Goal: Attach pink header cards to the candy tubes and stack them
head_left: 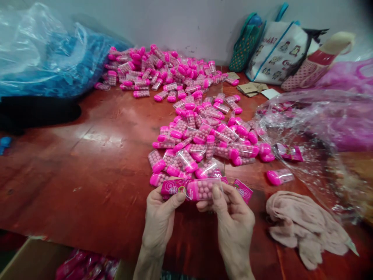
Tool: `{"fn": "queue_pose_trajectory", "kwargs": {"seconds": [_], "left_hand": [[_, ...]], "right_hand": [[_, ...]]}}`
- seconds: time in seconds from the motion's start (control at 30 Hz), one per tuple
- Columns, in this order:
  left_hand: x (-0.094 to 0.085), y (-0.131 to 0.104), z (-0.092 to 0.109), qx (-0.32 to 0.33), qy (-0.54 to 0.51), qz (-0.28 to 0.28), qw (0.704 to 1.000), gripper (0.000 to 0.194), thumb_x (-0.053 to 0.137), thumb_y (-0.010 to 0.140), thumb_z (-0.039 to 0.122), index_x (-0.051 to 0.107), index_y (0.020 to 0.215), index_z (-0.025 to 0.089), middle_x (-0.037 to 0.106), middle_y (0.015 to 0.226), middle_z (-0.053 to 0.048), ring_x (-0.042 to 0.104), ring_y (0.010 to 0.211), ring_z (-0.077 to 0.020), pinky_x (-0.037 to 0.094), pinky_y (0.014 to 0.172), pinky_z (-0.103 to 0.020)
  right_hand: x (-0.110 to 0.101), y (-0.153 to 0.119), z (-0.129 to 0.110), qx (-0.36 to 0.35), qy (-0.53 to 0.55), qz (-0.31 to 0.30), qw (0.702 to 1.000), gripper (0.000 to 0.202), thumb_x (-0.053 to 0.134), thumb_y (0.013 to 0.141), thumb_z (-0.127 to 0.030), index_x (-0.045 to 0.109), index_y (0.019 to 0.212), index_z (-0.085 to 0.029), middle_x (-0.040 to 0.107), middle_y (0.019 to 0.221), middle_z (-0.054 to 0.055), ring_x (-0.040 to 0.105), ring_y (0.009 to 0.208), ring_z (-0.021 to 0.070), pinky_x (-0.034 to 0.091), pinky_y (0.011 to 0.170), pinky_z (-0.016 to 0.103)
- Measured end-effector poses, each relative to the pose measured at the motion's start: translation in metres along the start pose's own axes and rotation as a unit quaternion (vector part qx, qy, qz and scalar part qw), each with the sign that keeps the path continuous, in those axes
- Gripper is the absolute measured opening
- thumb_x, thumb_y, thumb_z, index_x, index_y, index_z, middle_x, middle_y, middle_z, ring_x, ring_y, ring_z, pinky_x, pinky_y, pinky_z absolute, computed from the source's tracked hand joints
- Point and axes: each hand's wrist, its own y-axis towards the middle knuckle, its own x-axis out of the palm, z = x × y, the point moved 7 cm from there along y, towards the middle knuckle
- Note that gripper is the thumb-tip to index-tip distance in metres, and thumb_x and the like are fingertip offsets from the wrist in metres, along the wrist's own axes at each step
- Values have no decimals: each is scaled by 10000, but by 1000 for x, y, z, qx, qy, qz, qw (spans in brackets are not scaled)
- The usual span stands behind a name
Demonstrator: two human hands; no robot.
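Between my two hands, just above the table's near side, is a clear candy container [204, 189] with a bright pink cap and round pink candies inside. My right hand [233, 212] pinches its clear end, thumb on top. A printed pink wrapper [175, 188] is pinched in my left hand [163, 210] and meets the capped end; whether the cap is inside it I cannot tell. Another pink wrapper [242, 190] shows just beyond my right fingers. Beyond both hands lies a heap of similar candy containers [201, 136].
More containers [163, 70] are piled along the wall. At left stands a clear bag of blue pieces [58, 58]. On the right are a crumpled plastic bag [305, 116], a beige cloth [305, 225] and a white printed bag [276, 50]. A cardboard box [32, 256] holds pink packets below the table edge.
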Motion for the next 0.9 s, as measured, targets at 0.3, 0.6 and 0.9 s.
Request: {"fn": "queue_pose_trajectory", "kwargs": {"seconds": [0.3, 0.6, 0.9], "left_hand": [[-7, -6, 19, 144, 45, 107, 983, 528, 765, 583, 60, 608, 1063, 215, 691, 923, -2, 638, 751, -106, 498, 714, -188], [-16, 6, -9, -34, -79, 73, 994, 318, 830, 497, 330, 667, 683, 129, 688, 679, -37, 627, 603, -153, 527, 620, -281], [-3, 0, -14, -88, -73, 39, 993, 183, 806, 553, 209, 670, 656, 144, 608, 518, 22, 488, 374, -70, 399, 363, -181]], "right_hand": [[8, 2, 24, 154, 130, -29, 979, 213, 754, 677, -228, 591, 781, -140, 705, 635, 8, 675, 514, 138, 557, 469, 199], [21, -12, 31, 151, 149, -76, 974, 185, 709, 739, -217, 565, 842, -163, 713, 698, 6, 702, 614, 166, 577, 546, 249], [24, -20, 37, 97, 134, -50, 985, 167, 677, 773, -211, 521, 828, -186, 712, 736, -5, 709, 673, 165, 584, 592, 261]]}}
